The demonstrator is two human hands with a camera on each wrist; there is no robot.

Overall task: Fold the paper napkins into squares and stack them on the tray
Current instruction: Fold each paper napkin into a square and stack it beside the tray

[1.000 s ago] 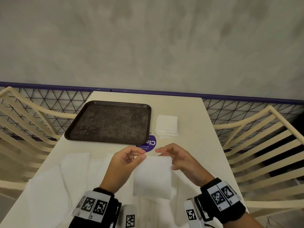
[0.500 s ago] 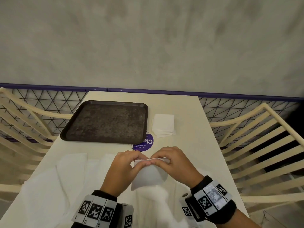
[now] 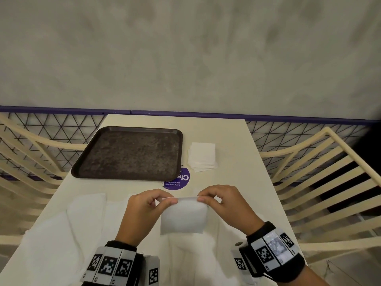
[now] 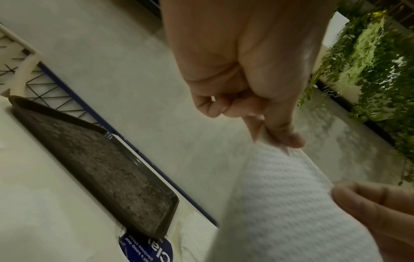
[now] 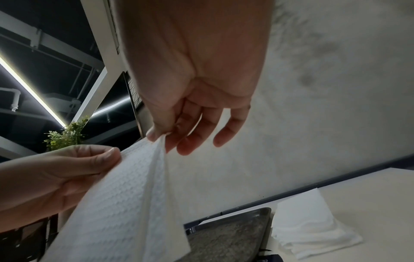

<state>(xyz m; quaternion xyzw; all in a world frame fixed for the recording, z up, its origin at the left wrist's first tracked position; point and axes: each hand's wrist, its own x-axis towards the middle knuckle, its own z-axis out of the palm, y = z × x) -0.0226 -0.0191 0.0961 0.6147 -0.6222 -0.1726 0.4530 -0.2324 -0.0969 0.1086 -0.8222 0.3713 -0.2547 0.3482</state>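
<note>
Both hands hold a white paper napkin (image 3: 183, 218) above the table's near half, folded over with its fold hanging down. My left hand (image 3: 162, 200) pinches its top left corner and my right hand (image 3: 203, 198) pinches the top right corner. The left wrist view shows the embossed napkin (image 4: 284, 203) caught between thumb and forefinger; the right wrist view shows the napkin (image 5: 125, 195) pinched the same way. The dark tray (image 3: 132, 151) lies at the far left with nothing on it. A small stack of folded napkins (image 3: 202, 156) sits on the table to the right of the tray.
Several unfolded white napkins (image 3: 68, 234) are spread over the near part of the cream table (image 3: 237, 172). A purple round sticker (image 3: 178, 181) shows by the tray's near right corner. Cream slatted chairs (image 3: 329, 182) flank the table; a concrete wall rises behind.
The flat napkin held up one second ago has been doubled over: its edges now meet at the top between both hands, and the hands have spread slightly apart along that edge.
</note>
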